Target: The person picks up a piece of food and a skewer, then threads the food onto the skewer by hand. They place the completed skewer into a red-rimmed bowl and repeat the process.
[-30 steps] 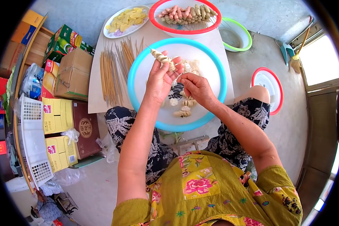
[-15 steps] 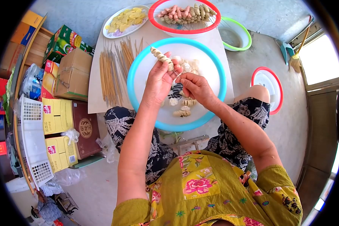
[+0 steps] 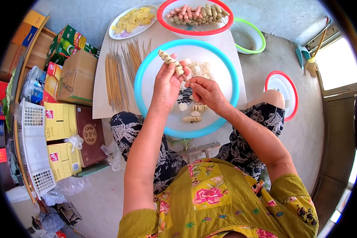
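My left hand [image 3: 167,84] is closed around a pale, spiral-cut food roll [image 3: 169,61], which is threaded on a thin skewer and tilted up to the left. Just below it, my right hand [image 3: 205,91] pinches the skewer's lower end [image 3: 185,79]. Both hands are over a large white basin with a blue rim [image 3: 235,85]. Inside the basin lie more cut rolls [image 3: 199,107] and a heap of pale pieces [image 3: 198,69], partly hidden by my hands.
Loose skewers [image 3: 116,83] lie left of the basin on the table [image 3: 101,107]. Behind are a plate of yellow slices [image 3: 133,22] and a red-rimmed basin [image 3: 160,18] with skewered food. Cartons [image 3: 77,77] stand left; a green-rimmed basin [image 3: 261,43] and another red-rimmed basin [image 3: 295,95] are right.
The spiral-cut roll looks more stretched along the skewer, with wider gaps between its turns. My hands have barely shifted.
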A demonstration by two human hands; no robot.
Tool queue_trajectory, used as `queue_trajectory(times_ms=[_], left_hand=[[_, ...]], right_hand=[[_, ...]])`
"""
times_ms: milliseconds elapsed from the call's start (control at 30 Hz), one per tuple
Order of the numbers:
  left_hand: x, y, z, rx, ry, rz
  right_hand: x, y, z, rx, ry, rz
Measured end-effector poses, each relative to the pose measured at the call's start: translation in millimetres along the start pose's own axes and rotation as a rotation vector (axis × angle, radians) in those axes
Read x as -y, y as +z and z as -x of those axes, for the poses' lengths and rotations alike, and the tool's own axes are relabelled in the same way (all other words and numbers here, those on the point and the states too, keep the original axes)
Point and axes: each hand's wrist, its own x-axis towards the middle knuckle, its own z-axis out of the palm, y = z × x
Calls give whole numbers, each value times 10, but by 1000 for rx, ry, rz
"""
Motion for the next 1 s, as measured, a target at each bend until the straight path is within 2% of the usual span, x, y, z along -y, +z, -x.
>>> queue_trajectory(times_ms=[133,200,333,400,633,700,1000], left_hand=[[-27,44,11,5,11,-12],[-74,173,49,-88,-35,66],[-67,61,10,-140,-25,61],[-50,-74,-46,-131,80,-45],[-125,29,-20,-149,76,16],[-157,75,-9,-213,87,49],[-164,-152,-96,-176,183,66]], right_hand=[[15,8,12,3,0,-8],[10,-8,-1,-13,-8,19],[-48,-7,3,-29,-43,80],[-24,7,21,-30,-53,113],[-38,10,14,-26,-81,165],[-29,17,22,-29,-73,179],[-38,46,21,-3,-74,195]])
